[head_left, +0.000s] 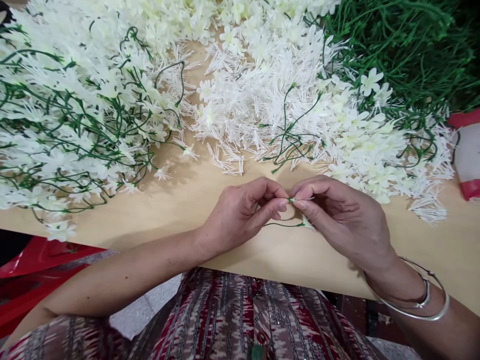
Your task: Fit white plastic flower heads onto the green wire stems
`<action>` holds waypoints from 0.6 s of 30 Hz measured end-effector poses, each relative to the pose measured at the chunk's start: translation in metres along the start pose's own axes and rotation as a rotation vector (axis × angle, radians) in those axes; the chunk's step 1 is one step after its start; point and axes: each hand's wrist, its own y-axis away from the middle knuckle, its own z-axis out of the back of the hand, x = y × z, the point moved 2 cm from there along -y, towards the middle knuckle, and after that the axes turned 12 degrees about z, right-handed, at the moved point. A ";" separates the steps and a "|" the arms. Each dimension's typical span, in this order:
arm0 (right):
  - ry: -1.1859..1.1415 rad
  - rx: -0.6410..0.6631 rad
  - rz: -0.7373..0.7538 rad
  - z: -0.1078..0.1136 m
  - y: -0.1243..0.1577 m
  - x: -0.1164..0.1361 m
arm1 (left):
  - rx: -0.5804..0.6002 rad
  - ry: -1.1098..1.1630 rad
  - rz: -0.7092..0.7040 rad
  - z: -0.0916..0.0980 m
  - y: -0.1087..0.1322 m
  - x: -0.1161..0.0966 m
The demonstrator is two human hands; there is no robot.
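Note:
In front of my body, over the near part of the table, both my hands meet fingertip to fingertip. My left hand (249, 212) pinches a thin green artificial flower stem (283, 224), whose tip shows between thumb and forefinger. At that tip my right hand (337, 215) pinches a small white stamen piece (309, 199), mostly covered by the fingers. Another branch of the stem curves below my hands and ends in a white flower (307, 222), partly hidden behind my right thumb. Just beyond my hands lie loose green stems (288, 137) on a pile of white stamen pieces (251, 95).
White flowers on green stems (86, 120) are heaped at the left of the table (240, 260). Loose white petals (360, 135) lie at the right. A mass of bare green stems (405, 50) fills the far right, near a red and white object (468, 155). Something red (41, 285) stands lower left.

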 end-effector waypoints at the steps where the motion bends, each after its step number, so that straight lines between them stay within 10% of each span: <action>1: 0.012 0.000 0.005 -0.001 0.000 0.000 | -0.004 -0.002 -0.005 0.000 0.000 0.000; 18: 0.041 -0.006 -0.035 -0.002 0.001 0.002 | -0.018 -0.045 -0.083 -0.002 0.001 0.002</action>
